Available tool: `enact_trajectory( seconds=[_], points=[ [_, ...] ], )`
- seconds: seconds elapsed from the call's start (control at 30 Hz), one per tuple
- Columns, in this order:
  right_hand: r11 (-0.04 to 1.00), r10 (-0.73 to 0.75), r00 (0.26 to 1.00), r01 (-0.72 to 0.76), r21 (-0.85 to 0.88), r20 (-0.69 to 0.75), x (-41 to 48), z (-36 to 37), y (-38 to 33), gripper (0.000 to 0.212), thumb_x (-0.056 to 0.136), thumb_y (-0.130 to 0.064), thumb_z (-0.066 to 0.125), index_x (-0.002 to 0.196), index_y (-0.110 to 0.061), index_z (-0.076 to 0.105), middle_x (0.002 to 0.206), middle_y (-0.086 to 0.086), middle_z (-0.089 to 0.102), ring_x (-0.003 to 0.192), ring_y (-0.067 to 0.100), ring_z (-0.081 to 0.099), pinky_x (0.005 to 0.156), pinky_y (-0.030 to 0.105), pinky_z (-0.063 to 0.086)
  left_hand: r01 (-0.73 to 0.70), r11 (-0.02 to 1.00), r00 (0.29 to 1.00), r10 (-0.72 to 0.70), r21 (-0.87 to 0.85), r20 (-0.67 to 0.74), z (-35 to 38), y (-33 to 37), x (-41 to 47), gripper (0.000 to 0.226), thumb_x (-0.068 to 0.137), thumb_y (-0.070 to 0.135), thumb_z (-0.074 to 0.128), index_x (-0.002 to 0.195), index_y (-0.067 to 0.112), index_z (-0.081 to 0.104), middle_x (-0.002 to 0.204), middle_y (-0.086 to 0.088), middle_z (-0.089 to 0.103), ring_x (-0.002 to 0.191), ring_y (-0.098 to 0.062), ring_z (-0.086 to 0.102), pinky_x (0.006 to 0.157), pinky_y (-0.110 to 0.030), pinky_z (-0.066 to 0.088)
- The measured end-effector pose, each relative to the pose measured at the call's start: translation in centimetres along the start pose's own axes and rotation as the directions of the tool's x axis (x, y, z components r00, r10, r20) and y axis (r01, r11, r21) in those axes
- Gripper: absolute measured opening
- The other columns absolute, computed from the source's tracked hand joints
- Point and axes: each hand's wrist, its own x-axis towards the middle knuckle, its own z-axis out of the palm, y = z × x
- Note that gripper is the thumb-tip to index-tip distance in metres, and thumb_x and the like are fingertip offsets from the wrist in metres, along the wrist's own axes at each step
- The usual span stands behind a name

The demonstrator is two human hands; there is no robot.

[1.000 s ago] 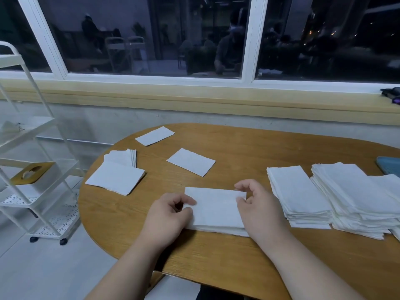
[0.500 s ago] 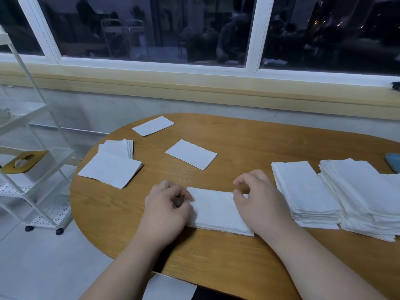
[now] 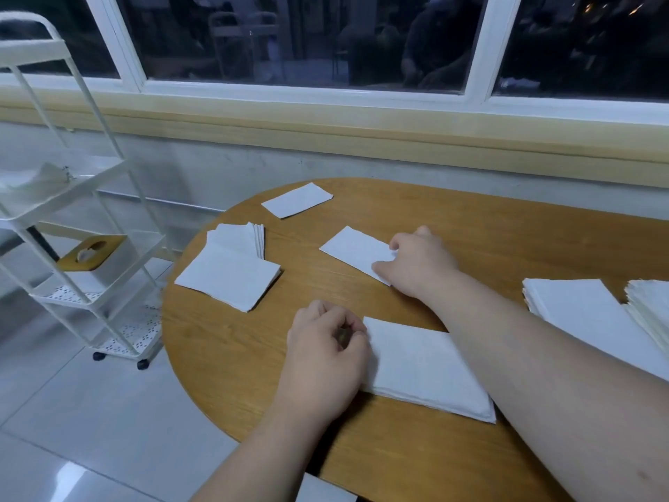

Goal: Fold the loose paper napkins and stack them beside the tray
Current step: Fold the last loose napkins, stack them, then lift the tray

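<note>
A folded white napkin stack lies near the front edge of the wooden table. My left hand rests at its left end with fingers curled, thumb and fingertips at the napkin's corner. My right hand reaches forward across the table and lies on the right end of a single loose napkin, fingers touching it. Another loose napkin lies at the far left edge. A small pile of napkins sits on the left. Taller stacks stand at the right.
A white wheeled shelf cart stands on the tiled floor left of the table, with a yellow-topped tissue box on a shelf. A window sill and wall run behind the table. A white sheet shows below the table's front edge.
My right hand left the near napkin stack and reached forward onto the loose napkin in the middle. My left hand stayed at the stack's left end. The view turned left.
</note>
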Motion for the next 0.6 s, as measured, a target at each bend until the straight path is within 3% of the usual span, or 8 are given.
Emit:
enact_trajectory(
  seconds=[0.07, 0.2, 0.33, 0.43, 0.53, 0.6],
  points=[
    [0.998, -0.063, 0.998, 0.063, 0.004, -0.029, -0.2, 0.4, -0.1, 0.041, 0.081, -0.054, 0.064, 0.116, -0.033, 0.061, 0.127, -0.002, 0.044, 0.123, 0.025, 0.043, 0.099, 0.040, 0.045, -0.015, 1.000, 1.000, 0.015, 0.001, -0.001, 0.0, -0.1, 0.1, 0.020, 0.085, 0.019, 0.061, 0.071, 0.032, 0.063, 0.093, 0.022, 0.053, 0.104, -0.001, 0.046, 0.089, -0.036, 0.046],
    [0.988, -0.151, 0.988, 0.151, -0.024, -0.008, -0.4, 1.3, 0.5, 0.008, 0.090, -0.041, 0.063, 0.086, -0.035, 0.058, 0.107, -0.006, 0.051, 0.117, 0.025, 0.048, 0.097, 0.041, 0.046, -0.026, 1.000, 1.000, 0.026, 0.011, -0.003, 0.3, -0.5, 0.2, 0.018, 0.084, 0.021, 0.060, 0.070, 0.033, 0.062, 0.092, 0.022, 0.054, 0.104, -0.002, 0.047, 0.090, -0.039, 0.045],
    [0.979, -0.205, 0.978, 0.204, -0.024, -0.039, -1.0, 0.8, 0.7, 0.014, 0.095, -0.034, 0.059, 0.081, -0.033, 0.059, 0.102, -0.005, 0.056, 0.110, 0.024, 0.052, 0.093, 0.041, 0.047, -0.022, 1.000, 1.000, 0.022, 0.004, -0.019, 0.2, -0.5, 0.2, 0.019, 0.084, 0.020, 0.062, 0.070, 0.032, 0.063, 0.092, 0.021, 0.054, 0.104, -0.001, 0.047, 0.087, -0.031, 0.043],
    [0.966, -0.214, 0.974, 0.222, 0.135, -0.076, -2.8, -1.5, 0.4, 0.012, 0.094, -0.032, 0.060, 0.083, -0.028, 0.063, 0.094, -0.010, 0.060, 0.094, 0.016, 0.056, 0.075, 0.033, 0.046, -0.035, 0.999, 0.998, 0.034, -0.024, -0.051, 0.0, -0.2, 0.0, 0.019, 0.084, 0.015, 0.064, 0.078, 0.034, 0.064, 0.096, 0.024, 0.051, 0.109, -0.001, 0.045, 0.084, -0.022, 0.040],
    [0.892, -0.213, 0.974, 0.227, 0.392, -0.079, -6.1, -4.3, 0.6, 0.011, 0.088, -0.028, 0.066, 0.078, -0.025, 0.065, 0.075, -0.011, 0.066, 0.067, 0.007, 0.058, 0.059, 0.027, 0.045, -0.062, 0.995, 0.993, 0.054, -0.076, -0.102, -0.2, -0.2, -0.2, 0.037, 0.086, 0.015, 0.067, 0.108, 0.042, 0.056, 0.119, 0.032, 0.044, 0.125, 0.000, 0.040, 0.091, -0.017, 0.043],
    [0.819, -0.212, 0.976, 0.207, 0.535, -0.052, -8.5, -5.7, 1.2, 0.011, 0.087, -0.023, 0.068, 0.077, -0.021, 0.066, 0.061, -0.011, 0.061, 0.053, 0.005, 0.050, 0.052, 0.021, 0.040, -0.019, 0.985, 0.995, 0.002, -0.174, -0.097, -0.5, 0.2, -0.5, 0.051, 0.088, 0.021, 0.068, 0.126, 0.046, 0.045, 0.134, 0.029, 0.039, 0.130, 0.004, 0.040, 0.095, -0.011, 0.041]
  ],
)
